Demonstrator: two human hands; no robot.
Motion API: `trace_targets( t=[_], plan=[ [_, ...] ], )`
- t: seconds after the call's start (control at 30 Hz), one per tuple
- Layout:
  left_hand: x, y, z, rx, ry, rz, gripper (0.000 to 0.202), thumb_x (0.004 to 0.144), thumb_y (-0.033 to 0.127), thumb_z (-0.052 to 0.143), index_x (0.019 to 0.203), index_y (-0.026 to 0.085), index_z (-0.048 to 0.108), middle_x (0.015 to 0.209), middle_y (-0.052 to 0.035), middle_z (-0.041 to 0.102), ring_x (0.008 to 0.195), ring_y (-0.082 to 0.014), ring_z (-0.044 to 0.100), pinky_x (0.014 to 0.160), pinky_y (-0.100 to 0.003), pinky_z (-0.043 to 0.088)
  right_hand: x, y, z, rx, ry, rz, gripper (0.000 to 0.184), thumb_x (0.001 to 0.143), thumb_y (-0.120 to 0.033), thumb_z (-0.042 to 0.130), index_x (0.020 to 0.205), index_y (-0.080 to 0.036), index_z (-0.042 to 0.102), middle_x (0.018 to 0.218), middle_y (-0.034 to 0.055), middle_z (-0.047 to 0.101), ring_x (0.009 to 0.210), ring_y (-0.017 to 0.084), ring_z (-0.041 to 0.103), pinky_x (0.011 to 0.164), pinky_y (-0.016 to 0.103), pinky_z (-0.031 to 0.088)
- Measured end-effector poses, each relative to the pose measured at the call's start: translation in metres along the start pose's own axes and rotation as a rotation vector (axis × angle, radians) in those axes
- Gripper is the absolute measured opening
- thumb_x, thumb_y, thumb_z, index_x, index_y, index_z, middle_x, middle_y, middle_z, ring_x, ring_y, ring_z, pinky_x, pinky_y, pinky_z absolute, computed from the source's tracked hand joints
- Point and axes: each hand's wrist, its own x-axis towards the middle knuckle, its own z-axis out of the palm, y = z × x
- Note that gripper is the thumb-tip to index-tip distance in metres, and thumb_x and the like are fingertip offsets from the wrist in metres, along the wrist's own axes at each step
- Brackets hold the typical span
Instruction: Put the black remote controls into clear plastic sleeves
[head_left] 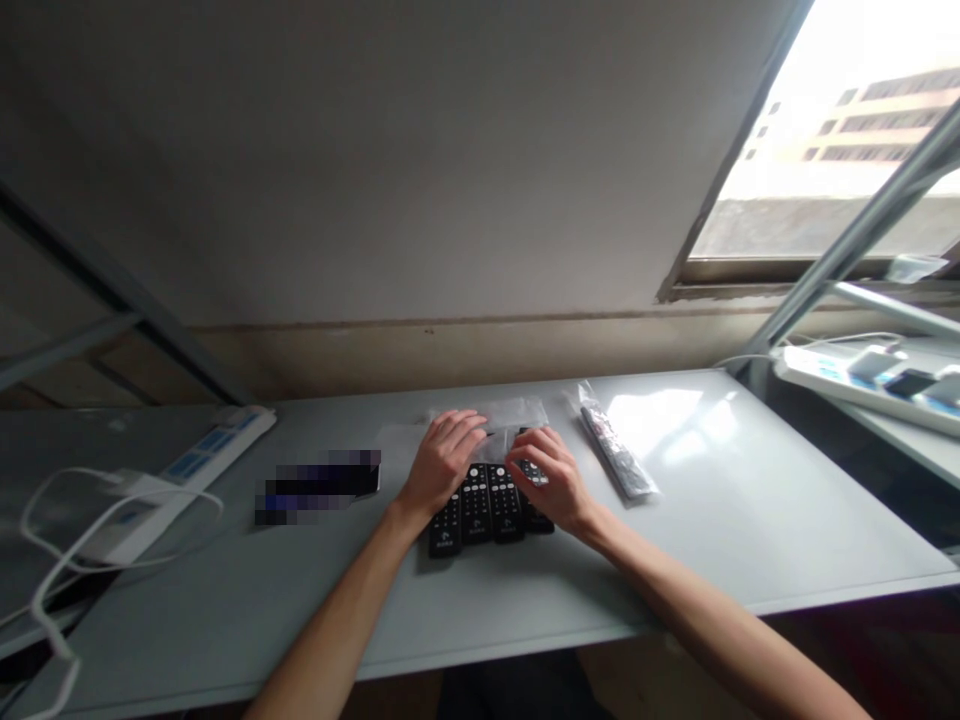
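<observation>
Several black remote controls (pixel 476 510) lie side by side on the grey desk, their buttons facing up. My left hand (pixel 450 455) rests over the upper part of the leftmost remote, fingers stretched out and close together. Above the upper part of the rightmost remote is my right hand (pixel 551 475), its fingers curved and its thumb apart from them; I see nothing held in it. Whether either palm presses on a remote is hidden. Clear plastic bags (pixel 517 410) lie just behind both hands. To the right, another remote (pixel 615 450) sits inside a clear plastic sleeve.
A dark, blurred-out object (pixel 367 485) lies left of the remotes. A white power strip (pixel 217 445) with white cables (pixel 56 560) is at the far left. Another loaded power strip (pixel 840 380) stands at the right, beyond a metal frame post (pixel 817 275). A wall bounds the desk's back.
</observation>
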Motion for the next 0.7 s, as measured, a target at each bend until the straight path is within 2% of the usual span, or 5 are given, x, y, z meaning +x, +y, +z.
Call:
trace_targets(
  t=[0.2, 0.33, 0.5, 0.6, 0.7],
  plan=[
    [-0.004, -0.001, 0.007, 0.021, -0.131, -0.061, 0.066, 0.094, 0.0, 0.038, 0.156, 0.021, 0.048, 0.14, -0.0104, 0.066, 0.138, -0.0272, 0.053, 0.124, -0.052, 0.036, 0.001, -0.003, 0.0, 0.112, -0.105, -0.083, 0.022, 0.103, -0.016, 0.055, 0.115, -0.024, 0.071, 0.113, 0.01, 0.078, 0.113, 0.025, 0.069, 0.099, 0.047, 0.058],
    [-0.003, 0.0, 0.008, -0.017, -0.16, -0.058, 0.045, 0.101, 0.013, 0.045, 0.143, 0.018, 0.058, 0.121, -0.0121, 0.069, 0.117, -0.028, 0.06, 0.11, -0.048, 0.047, 0.001, -0.005, -0.001, 0.063, -0.266, -0.185, 0.034, 0.102, -0.015, 0.055, 0.133, -0.023, 0.067, 0.135, 0.0118, 0.073, 0.135, 0.027, 0.062, 0.11, 0.049, 0.054],
    [0.001, 0.005, 0.008, -0.099, -0.255, 0.015, 0.023, 0.106, 0.031, 0.048, 0.112, 0.019, 0.066, 0.106, -0.0111, 0.069, 0.104, -0.0287, 0.061, 0.098, -0.045, 0.051, 0.005, -0.008, -0.003, -0.049, -0.425, -0.186, 0.029, 0.104, -0.022, 0.055, 0.131, -0.019, 0.065, 0.124, 0.013, 0.075, 0.114, 0.027, 0.07, 0.097, 0.044, 0.057],
    [0.001, 0.007, 0.011, -0.101, -0.251, 0.01, 0.022, 0.108, 0.031, 0.045, 0.105, 0.019, 0.063, 0.099, -0.01, 0.068, 0.095, -0.0277, 0.062, 0.092, -0.044, 0.052, 0.005, -0.012, -0.007, -0.064, -0.358, -0.205, 0.025, 0.106, -0.022, 0.052, 0.126, -0.019, 0.066, 0.116, 0.0124, 0.076, 0.111, 0.027, 0.068, 0.095, 0.044, 0.054],
    [-0.001, 0.007, 0.016, -0.06, -0.228, -0.054, 0.019, 0.107, 0.019, 0.041, 0.103, 0.02, 0.06, 0.096, -0.0079, 0.067, 0.089, -0.0257, 0.063, 0.086, -0.041, 0.053, -0.004, -0.02, -0.011, -0.109, -0.166, -0.031, 0.022, 0.106, -0.019, 0.049, 0.116, -0.024, 0.069, 0.101, 0.0096, 0.075, 0.099, 0.026, 0.066, 0.091, 0.045, 0.053]
  ],
)
